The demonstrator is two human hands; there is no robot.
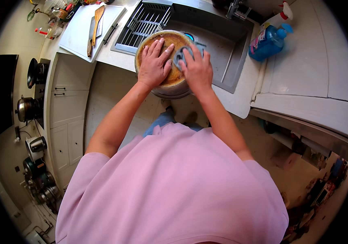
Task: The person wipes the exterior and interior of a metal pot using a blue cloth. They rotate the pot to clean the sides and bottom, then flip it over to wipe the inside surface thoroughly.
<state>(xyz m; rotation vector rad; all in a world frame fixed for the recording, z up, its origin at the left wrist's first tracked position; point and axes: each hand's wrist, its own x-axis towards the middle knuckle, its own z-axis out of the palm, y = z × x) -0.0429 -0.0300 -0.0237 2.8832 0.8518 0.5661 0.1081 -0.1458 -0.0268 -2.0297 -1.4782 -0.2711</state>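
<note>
A round metal pot (174,91) rests bottom up at the front edge of the sink, its flat base stained brown and yellow. My left hand (155,62) lies on that base with the fingers spread and the palm down. At the base's right side my right hand (197,68) presses a grey-blue scrubbing pad (178,57) against it, the fingers curled over the pad. Hand and pad are slightly blurred. What the pot stands on is hidden beneath it.
The sink (244,45) has a metal drying rack (146,23) at its left and a faucet (236,12) behind. A white cutting board (76,33) holds a cleaver (89,45) and a wooden spatula (98,15). A blue soap bottle (265,44) and a spray bottle (279,19) stand at right.
</note>
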